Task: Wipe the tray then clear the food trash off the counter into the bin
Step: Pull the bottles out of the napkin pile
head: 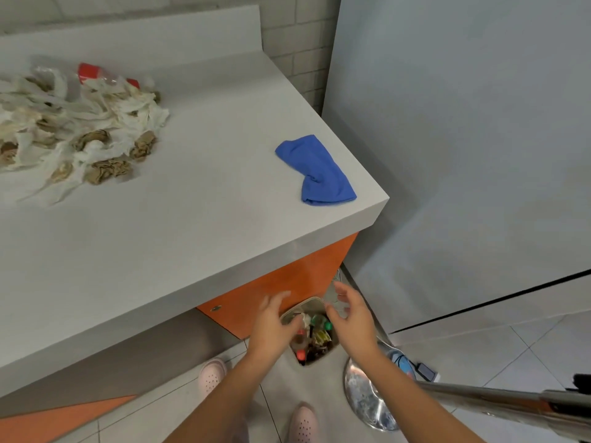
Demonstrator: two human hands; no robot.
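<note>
Over the open bin (311,302) on the floor, both hands hang close together and hold nothing. The left hand (271,324) has its fingers spread and loosely bent, palm turned towards the right hand (351,318), which mirrors it with the fingers relaxed and apart. The gap between the two palms lies right above the bin's mouth. Inside the bin lies a jumble of food trash (315,337): bottles with red and green caps, wrappers and bits of paper.

The bin stands in a narrow slot, with the orange cabinet front (287,276) just behind it on the left and a tall grey panel (463,155) on the right. A round shiny metal lid (364,398) sits low beside the right forearm, and a metal pole (495,401) crosses the lower right corner. Two pink clogs (211,375) stand on the floor tiles (527,353), one either side of the left forearm.

Above and to the left, the grey counter (192,219) juts out to a square corner nearly over the bin. A crumpled blue cloth (316,171) lies near that corner, close to the right edge. A broad bare stretch of counter separates it from the remaining trash, well away from the hands at the far left: a heap of crumpled white and brown paper napkins (73,129), with a plastic bottle with red label (89,71) lying behind it.
</note>
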